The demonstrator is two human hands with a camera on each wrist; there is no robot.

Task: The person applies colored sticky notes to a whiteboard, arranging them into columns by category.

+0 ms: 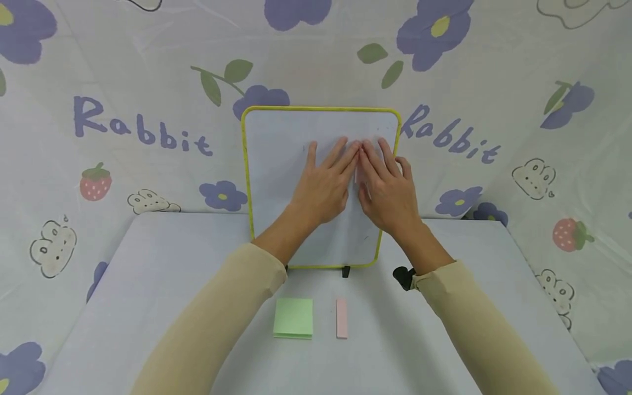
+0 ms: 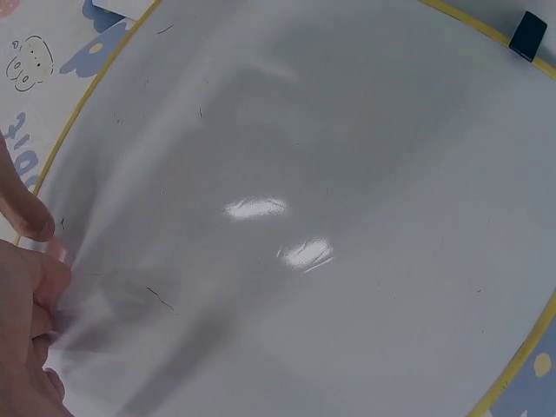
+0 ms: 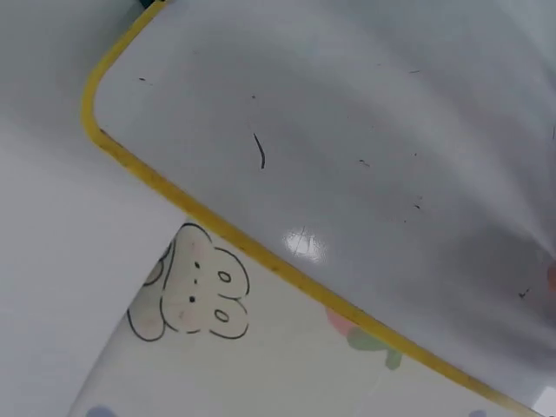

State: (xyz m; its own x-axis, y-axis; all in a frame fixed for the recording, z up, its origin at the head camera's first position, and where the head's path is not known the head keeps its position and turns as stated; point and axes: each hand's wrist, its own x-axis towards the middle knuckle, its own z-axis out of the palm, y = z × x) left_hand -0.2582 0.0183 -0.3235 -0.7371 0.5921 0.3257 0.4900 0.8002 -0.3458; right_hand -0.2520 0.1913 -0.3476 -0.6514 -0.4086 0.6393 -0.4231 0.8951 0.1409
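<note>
A whiteboard [image 1: 276, 159] with a yellow frame stands upright on the table. A small pink sticky note [image 1: 356, 174] lies against its upper right part, mostly hidden behind the fingers. My left hand [image 1: 323, 184] reaches its fingertips to the note's top from the left, fingers spread and fairly straight. From the right, my right hand [image 1: 390, 186] touches the same spot, its index fingertip beside the left one. In the left wrist view, a bit of pink note [image 2: 57, 250] shows by the fingers. The right wrist view shows only a sliver of fingertip at its edge.
On the white table [image 1: 178, 296] in front of the board lie a green sticky note pad [image 1: 293, 318] and a narrow pink sticky note pad [image 1: 342, 319]. A black board foot [image 1: 345, 271] shows below the frame. Behind hangs a patterned cloth [image 1: 316, 60].
</note>
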